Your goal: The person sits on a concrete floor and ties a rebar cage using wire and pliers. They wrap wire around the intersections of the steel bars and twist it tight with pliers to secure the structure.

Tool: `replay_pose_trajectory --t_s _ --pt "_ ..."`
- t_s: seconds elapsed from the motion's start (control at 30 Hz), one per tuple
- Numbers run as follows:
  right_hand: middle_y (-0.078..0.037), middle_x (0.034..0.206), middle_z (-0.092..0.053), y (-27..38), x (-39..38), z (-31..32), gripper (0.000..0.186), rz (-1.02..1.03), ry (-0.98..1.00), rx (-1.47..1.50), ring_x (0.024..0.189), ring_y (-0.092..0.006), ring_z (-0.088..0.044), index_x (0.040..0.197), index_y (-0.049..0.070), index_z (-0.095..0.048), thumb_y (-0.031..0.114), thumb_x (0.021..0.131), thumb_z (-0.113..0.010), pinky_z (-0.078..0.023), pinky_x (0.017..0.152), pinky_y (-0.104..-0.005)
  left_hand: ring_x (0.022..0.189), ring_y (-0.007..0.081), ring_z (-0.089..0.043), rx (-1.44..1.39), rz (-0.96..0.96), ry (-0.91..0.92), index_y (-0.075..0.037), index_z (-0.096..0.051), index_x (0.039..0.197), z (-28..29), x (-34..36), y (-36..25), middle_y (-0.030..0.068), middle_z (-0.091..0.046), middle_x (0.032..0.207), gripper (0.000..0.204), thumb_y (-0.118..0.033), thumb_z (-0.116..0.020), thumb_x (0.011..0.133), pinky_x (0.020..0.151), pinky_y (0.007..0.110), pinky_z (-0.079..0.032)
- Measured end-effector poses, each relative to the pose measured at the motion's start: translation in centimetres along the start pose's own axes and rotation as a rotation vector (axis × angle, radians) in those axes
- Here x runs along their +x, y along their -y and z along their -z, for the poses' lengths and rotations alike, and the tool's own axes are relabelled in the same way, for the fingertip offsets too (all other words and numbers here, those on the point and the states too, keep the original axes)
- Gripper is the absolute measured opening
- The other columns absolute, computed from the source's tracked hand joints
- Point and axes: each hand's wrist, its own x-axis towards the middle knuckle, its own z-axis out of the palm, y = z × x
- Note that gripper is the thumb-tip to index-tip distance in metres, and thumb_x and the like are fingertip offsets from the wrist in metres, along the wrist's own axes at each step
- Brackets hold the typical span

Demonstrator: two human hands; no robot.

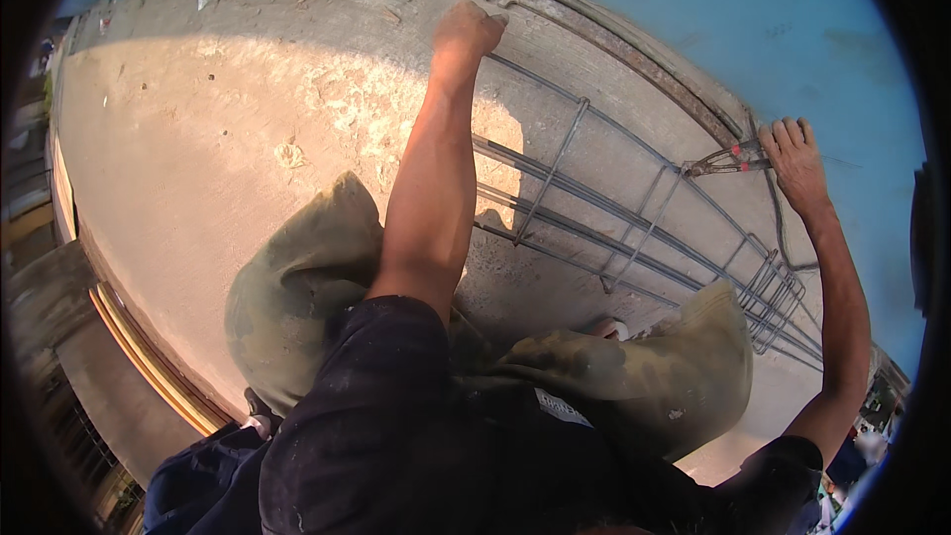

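Note:
A long rebar cage [560, 180] of steel bars and square stirrups lies across the ground in front of me and to my right. At the far side, my left hand [467, 30] is closed around the end of its top bar. My right hand [795, 166] is wrapped around the handles of a pair of pincers [728, 160], dark with red marks. The pincers' jaws are at a joint where a stirrup meets the top bar. Any wire between the jaws is too small to make out.
A rusty steel bar [634, 59] lies along the base of a blue wall [773, 30] beyond the cage. Several stirrups [775, 292] are bunched at the cage's right end. My bent knees [307, 287] flank the near side. Concrete ground [168, 139] stretches left, with small litter.

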Motion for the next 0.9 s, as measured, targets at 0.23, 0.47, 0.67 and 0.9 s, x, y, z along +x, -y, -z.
replay_pose_trajectory --t_s 0.23,0.47,0.67,0.9 --pt "-0.012 0.112 -0.053 0.2 0.2 0.9 0.035 -0.005 0.06 -0.018 0.116 -0.0267 -0.049 0.122 0.005 -0.049 0.012 0.088 -0.051 -0.034 0.108 -0.0467 0.096 0.0362 -0.068 0.057 0.004 -0.092 0.0 -0.072 0.094 -4.0 -1.7 0.7 0.0231 -0.07 0.096 0.037 -0.035 -0.064 0.084 0.084 0.044 -0.054" --pt "-0.013 0.118 -0.053 -0.2 -0.6 0.4 0.043 -0.016 0.066 0.006 0.12 -0.0275 -0.047 0.129 0.003 -0.047 0.008 0.086 -0.051 -0.031 0.111 -0.0458 0.084 0.0397 -0.067 -0.203 -0.175 -0.184 -0.003 -0.069 0.083 -5.1 -1.7 2.4 0.0222 -0.069 0.082 0.027 -0.03 -0.067 0.08 0.076 0.044 -0.052" --pt "-0.012 0.104 -0.053 -0.3 -0.5 2.3 0.042 0.012 0.24 0.133 0.104 -0.0262 -0.051 0.122 0.002 -0.051 0.008 0.081 -0.056 -0.04 0.094 -0.0397 0.091 0.036 -0.064 -0.146 -0.096 -0.247 -0.003 -0.066 0.092 -5.2 -2.1 1.3 0.0183 -0.069 0.089 0.028 -0.027 -0.07 0.079 0.085 0.046 -0.046" --pt "-0.016 0.089 -0.064 -1.1 1.6 2.3 0.023 -0.026 0.37 0.27 0.089 -0.031 -0.062 0.098 0.003 -0.062 0.005 0.075 -0.059 -0.048 0.079 -0.0403 0.118 0.038 -0.049 -0.439 -0.768 -0.094 0.003 -0.045 0.129 -12.4 -13.5 -13.9 0.0241 -0.052 0.122 0.067 -0.014 -0.076 0.073 0.104 0.049 -0.036"
